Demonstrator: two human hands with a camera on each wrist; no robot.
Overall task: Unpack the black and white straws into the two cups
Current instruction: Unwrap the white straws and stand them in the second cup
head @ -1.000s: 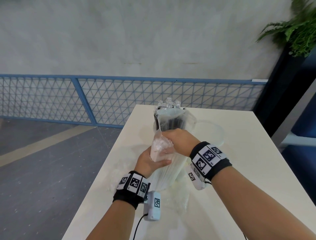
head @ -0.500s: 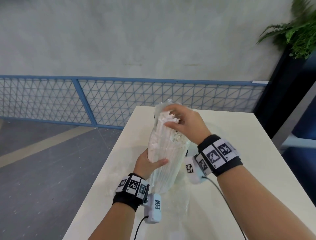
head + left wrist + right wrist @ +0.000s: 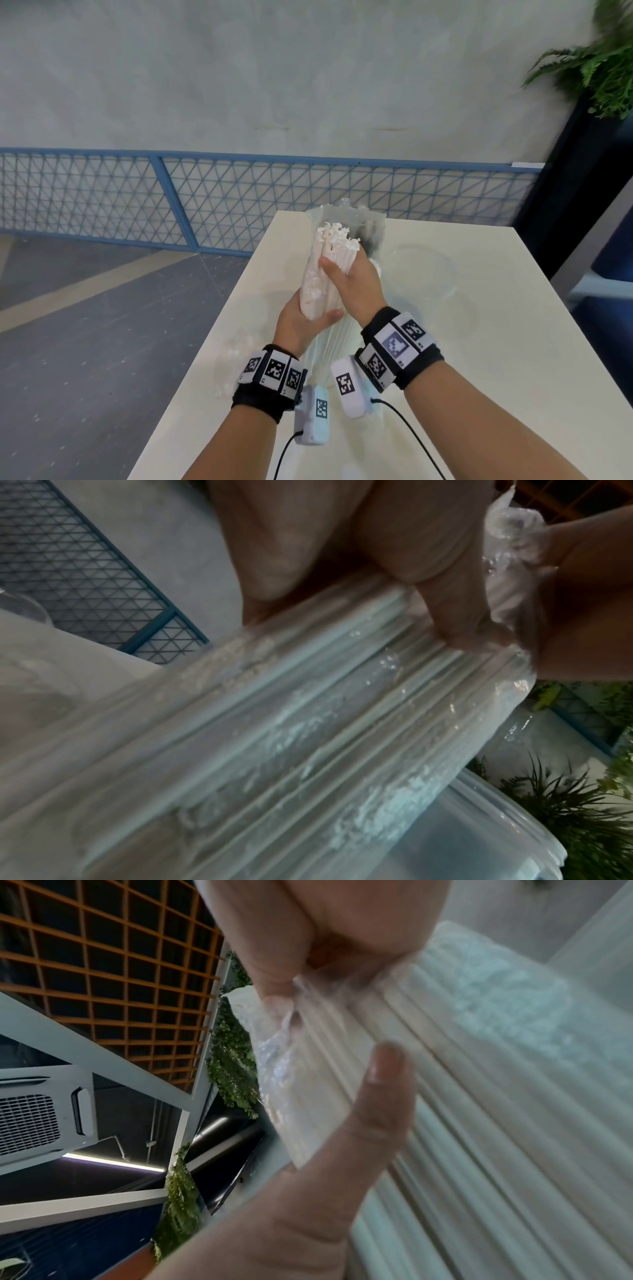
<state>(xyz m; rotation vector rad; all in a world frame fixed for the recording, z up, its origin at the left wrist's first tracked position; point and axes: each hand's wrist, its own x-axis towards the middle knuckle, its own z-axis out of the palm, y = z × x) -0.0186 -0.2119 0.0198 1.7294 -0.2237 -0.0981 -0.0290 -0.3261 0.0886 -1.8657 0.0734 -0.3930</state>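
Observation:
A bundle of white straws (image 3: 337, 246) stands upright over the table, its bare tops sticking out of a clear plastic bag (image 3: 329, 346). My left hand (image 3: 305, 318) grips the bag and the bundle low down. My right hand (image 3: 349, 277) wraps around the bare straws just below their tops. In the right wrist view my thumb (image 3: 380, 1096) presses the white straws (image 3: 479, 1096) against crinkled plastic. The left wrist view shows the bagged straws (image 3: 308, 723) up close. Behind the bundle, black straws (image 3: 369, 240) stand in a clear cup (image 3: 376, 222). A second clear cup (image 3: 431, 270) sits to the right.
The white table (image 3: 479, 377) narrows away from me, with its left edge close to my left wrist. Small white scraps (image 3: 239, 342) lie near that edge. A blue mesh fence (image 3: 205, 202) and a potted fern (image 3: 599, 68) stand beyond.
The white bundle has risen out of the bag, so its tops are now bare. My right hand went up to the tops, then came back down to grip the bare straws. My left hand stays low.

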